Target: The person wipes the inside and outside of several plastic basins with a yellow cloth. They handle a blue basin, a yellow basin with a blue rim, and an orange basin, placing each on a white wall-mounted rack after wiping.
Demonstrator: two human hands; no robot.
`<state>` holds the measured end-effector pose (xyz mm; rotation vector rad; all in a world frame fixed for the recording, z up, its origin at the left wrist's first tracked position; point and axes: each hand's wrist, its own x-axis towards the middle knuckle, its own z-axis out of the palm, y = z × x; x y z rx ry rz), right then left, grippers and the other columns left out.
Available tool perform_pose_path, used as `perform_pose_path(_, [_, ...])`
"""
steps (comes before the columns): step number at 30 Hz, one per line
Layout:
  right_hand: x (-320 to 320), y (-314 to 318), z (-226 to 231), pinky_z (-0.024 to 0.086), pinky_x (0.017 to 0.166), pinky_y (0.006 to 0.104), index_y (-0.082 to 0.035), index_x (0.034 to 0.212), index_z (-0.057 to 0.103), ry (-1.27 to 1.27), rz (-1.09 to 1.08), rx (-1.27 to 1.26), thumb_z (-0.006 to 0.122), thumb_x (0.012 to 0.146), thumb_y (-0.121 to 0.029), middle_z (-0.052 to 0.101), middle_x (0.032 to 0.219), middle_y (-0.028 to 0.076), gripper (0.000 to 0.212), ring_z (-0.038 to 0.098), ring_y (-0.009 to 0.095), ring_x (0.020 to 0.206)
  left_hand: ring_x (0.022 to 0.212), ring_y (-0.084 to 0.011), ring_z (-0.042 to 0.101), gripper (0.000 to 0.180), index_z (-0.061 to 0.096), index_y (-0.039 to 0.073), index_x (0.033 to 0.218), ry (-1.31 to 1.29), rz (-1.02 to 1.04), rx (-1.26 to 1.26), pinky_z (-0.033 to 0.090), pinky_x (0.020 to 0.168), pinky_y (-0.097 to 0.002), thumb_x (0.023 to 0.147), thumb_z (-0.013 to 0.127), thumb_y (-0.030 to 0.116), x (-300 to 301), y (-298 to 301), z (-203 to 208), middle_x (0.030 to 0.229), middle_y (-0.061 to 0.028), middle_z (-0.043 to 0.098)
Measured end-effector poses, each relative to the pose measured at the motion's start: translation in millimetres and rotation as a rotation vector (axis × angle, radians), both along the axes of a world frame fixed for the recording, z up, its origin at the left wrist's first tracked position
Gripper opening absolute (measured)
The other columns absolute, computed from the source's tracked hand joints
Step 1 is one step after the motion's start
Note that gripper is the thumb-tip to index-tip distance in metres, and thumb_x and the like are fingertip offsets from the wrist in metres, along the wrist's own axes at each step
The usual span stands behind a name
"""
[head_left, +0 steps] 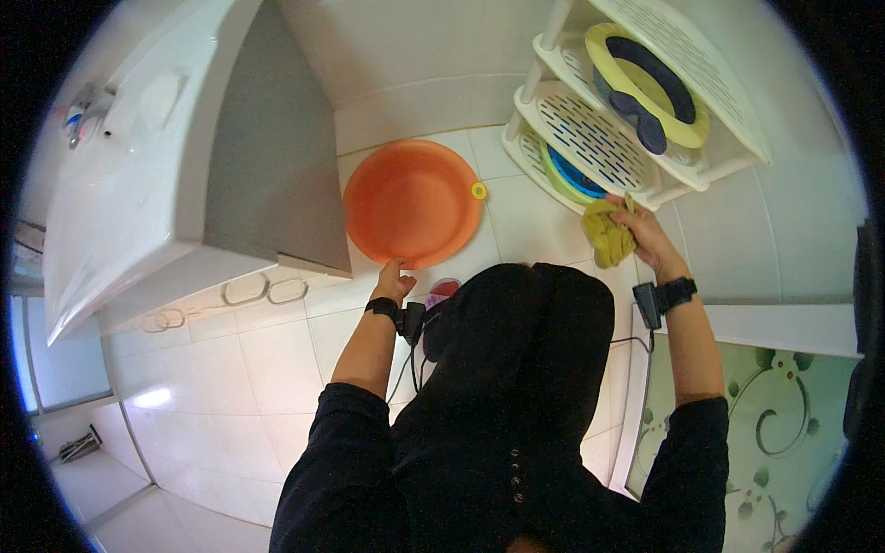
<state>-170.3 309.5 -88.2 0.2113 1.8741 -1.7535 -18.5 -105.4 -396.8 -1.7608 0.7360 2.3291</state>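
Observation:
An orange plastic basin (413, 198) sits on the tiled floor beside the washbasin cabinet, with a small yellow ring tag (478, 191) at its right rim. My left hand (394, 280) grips the basin's near rim, fingertips over the edge and thumb apart below. A crumpled yellow-green cloth (607, 238) hangs from my right hand (647, 238), which is closed on it in front of the rack. Green and blue basins (564, 177) lie low in the rack, close to my right hand and partly hidden by a shelf.
A white slatted rack (590, 129) stands at the far right, holding a yellow and dark-blue ring-shaped seat (645, 85). The grey-sided cabinet (272, 138) with a white sink (138, 157) is at left. A door with a floral pattern (747, 415) stands at right.

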Motion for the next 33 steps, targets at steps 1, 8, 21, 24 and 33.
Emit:
perform_pose_path(1, [2.3, 8.5, -10.2, 0.049, 0.09, 0.0311, 0.0, 0.125, 0.049, 0.01, 0.024, 0.004, 0.057, 0.087, -0.009, 0.058, 0.116, 0.012, 0.04, 0.059, 0.021, 0.101, 0.078, -0.0263, 0.05, 0.043, 0.047, 0.007, 0.116, 0.085, -0.194, -0.007, 0.047, 0.067, -0.035, 0.08, 0.064, 0.024, 2.0, -5.0, -10.6, 0.1, -0.0157, 0.047])
perform_pose_path(8, [36.3, 78.4, -85.5, 0.048, 0.092, 0.041, 0.001, 0.127, 0.045, -0.237, -0.284, -0.227, 0.053, 0.092, -0.024, 0.056, 0.119, 0.019, 0.044, 0.058, 0.031, 0.106, 0.097, -0.0211, 0.058, 0.046, 0.051, 0.008, 0.117, 0.342, -0.405, -0.354, 0.05, 0.083, -0.032, 0.074, 0.067, 0.001, -2.0, 3.7, -61.3, 0.111, -0.0103, 0.057])
perform_pose_path(21, [149.6, 128.4, -115.8, 0.04, 0.101, 0.0467, 0.002, 0.123, 0.049, -0.448, -0.711, -0.554, 0.04, 0.093, -0.016, 0.054, 0.124, 0.018, 0.036, 0.053, 0.031, 0.114, 0.053, -0.0129, 0.051, 0.01, 0.056, 0.003, 0.089, 0.194, 0.179, 0.211, 0.048, 0.044, -0.0194, 0.087, 0.052, 0.012, -91.4, 10.6, 29.7, 0.078, -0.0059, 0.057])
perform_pose_path(24, [172.9, 136.2, -112.3, 0.04, 0.1, 0.0489, 0.003, 0.121, 0.048, -0.416, -0.577, -0.636, 0.043, 0.094, -0.019, 0.053, 0.123, 0.022, 0.036, 0.054, 0.037, 0.112, 0.052, -0.0121, 0.047, 0.02, 0.055, 0.007, 0.084, 0.364, -0.33, -0.263, 0.043, 0.044, -0.0228, 0.09, 0.049, 0.025, -79.5, 15.5, 42.3, 0.069, -0.0032, 0.052])
perform_pose_path(33, [246.5, 179.2, -94.9, 0.045, 0.097, 0.0451, 0.007, 0.12, 0.048, -0.337, -0.758, -0.564, 0.043, 0.094, -0.02, 0.057, 0.117, 0.023, 0.038, 0.057, 0.035, 0.107, 0.045, -0.0135, 0.039, 0.036, 0.048, 0.013, 0.064, 0.269, -0.121, 0.093, 0.034, 0.046, -0.0285, 0.088, 0.05, 0.039, -88.8, -6.7, 47.2, 0.05, 0.0021, 0.04])
